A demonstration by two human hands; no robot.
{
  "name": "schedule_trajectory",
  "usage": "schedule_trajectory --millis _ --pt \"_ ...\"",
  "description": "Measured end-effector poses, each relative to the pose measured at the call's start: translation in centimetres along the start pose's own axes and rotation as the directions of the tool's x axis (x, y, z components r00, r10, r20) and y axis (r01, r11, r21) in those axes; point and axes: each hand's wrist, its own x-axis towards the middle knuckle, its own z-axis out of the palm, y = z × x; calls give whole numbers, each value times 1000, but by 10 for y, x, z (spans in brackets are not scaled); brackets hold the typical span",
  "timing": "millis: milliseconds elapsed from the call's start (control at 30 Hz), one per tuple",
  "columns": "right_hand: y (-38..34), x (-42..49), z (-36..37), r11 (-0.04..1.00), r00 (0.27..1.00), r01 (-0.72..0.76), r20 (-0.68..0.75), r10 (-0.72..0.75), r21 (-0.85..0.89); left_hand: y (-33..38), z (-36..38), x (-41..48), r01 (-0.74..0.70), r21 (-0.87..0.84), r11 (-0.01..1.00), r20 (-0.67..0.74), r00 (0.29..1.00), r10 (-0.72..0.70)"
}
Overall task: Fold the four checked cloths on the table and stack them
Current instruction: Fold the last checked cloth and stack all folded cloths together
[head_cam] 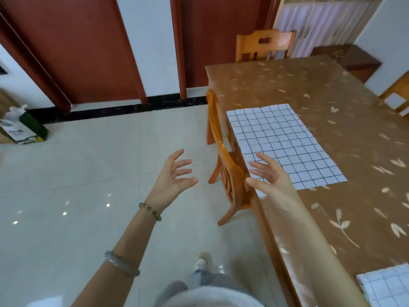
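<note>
The person is standing at the left edge of the desk [332,89] and reaching forward with both hands spread and holding nothing: the left hand [174,176] is hovering over the floor [88,173], while the right hand [267,173] is hanging over the near left corner of the flat checked cloth [285,142]. That cloth is lying spread out along the desk's left edge, just beside the chair [228,165] tucked in there. A second cloth [385,284], seemingly folded already, is sitting at the desk's near edge; the other two are not showing. The step in hand looks like starting the first fold, so each grip should be pinching one near corner, lifting both evenly, then carrying them to the far corners with the checks lining up.
</note>
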Motion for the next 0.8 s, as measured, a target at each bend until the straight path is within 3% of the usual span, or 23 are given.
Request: schedule_trajectory --millis 267,500,800 --pt "-20 83 -4 1000 998 -13 -60 14 21 26 -14 109 -27 2 1000 22 999 27" --pt "-20 143 -2 999 973 -37 -228 45 38 36 1 231 -33 47 998 270 963 19" --pt "-27 213 17 989 830 -109 -538 148 103 60 3 387 -56 126 990 580 814 -28"
